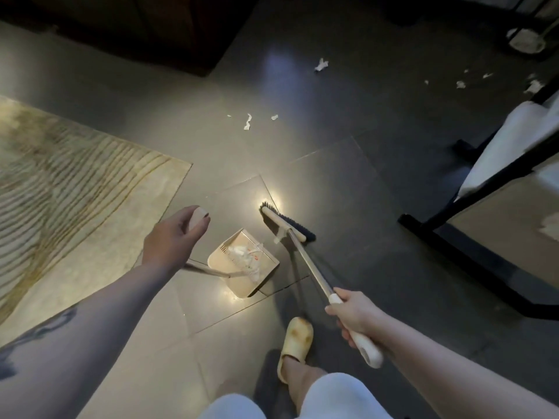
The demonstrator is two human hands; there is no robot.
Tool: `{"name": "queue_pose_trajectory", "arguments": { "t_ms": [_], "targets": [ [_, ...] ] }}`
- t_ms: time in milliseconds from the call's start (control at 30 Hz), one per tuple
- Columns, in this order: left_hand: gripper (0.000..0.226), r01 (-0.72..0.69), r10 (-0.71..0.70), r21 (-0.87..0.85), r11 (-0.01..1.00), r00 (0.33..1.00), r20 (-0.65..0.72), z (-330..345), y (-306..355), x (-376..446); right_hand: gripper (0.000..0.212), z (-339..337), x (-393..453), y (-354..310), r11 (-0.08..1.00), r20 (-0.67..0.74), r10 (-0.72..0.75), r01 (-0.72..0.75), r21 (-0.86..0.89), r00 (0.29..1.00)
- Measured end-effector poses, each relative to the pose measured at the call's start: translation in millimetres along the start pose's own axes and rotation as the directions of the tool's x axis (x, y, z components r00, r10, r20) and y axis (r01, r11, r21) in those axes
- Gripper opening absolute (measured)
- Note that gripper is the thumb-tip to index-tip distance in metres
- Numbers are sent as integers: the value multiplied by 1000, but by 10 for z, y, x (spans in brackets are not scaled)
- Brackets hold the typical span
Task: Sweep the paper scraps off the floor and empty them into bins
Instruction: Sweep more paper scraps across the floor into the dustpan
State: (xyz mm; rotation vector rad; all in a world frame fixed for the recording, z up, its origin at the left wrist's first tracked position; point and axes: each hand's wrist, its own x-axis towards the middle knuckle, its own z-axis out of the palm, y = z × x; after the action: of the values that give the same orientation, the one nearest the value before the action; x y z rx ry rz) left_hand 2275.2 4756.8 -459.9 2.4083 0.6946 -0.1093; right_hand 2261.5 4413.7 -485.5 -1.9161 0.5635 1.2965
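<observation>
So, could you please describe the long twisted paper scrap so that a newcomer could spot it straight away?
Start at the pale striped rug on the left and look past its far corner onto the dark tiled floor. Three white scraps lie there, beyond the broom head. The long scrap is the middle one, a narrow upright twist far longer than the small crumbs either side.

Dim overall, lit by one head-on beam pooling on the floor [302,140] tiles. Glare spots beside the dustpan [242,261]. Dark, murky corners; wide-angle bending and blur at edges.
</observation>
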Motion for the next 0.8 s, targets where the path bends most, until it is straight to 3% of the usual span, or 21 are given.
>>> {"name": "queue_pose_trajectory", "arguments": {
  "t_ms": [267,433,633,800],
  "targets": [
    [33,6,-6,-19,1000,1000,-17,-57,-123,99,55,-218,-242,-193,999,124,24,-20,-32,992],
    [44,-54,55,17,998,998,-24,-76,-170,105,43,-310,-548,-281,993,168,5,-24,113,986],
    [38,-102,102,-9,995,995,4,-192,-232,156,46,-159,-714,-408,975,69,-10,-5,222,998],
    [35,-129,129,-41,991,991,13,-282,-376,187,29,408,-535,-740,969,-33,22,-13,246,999]
  ]
}}
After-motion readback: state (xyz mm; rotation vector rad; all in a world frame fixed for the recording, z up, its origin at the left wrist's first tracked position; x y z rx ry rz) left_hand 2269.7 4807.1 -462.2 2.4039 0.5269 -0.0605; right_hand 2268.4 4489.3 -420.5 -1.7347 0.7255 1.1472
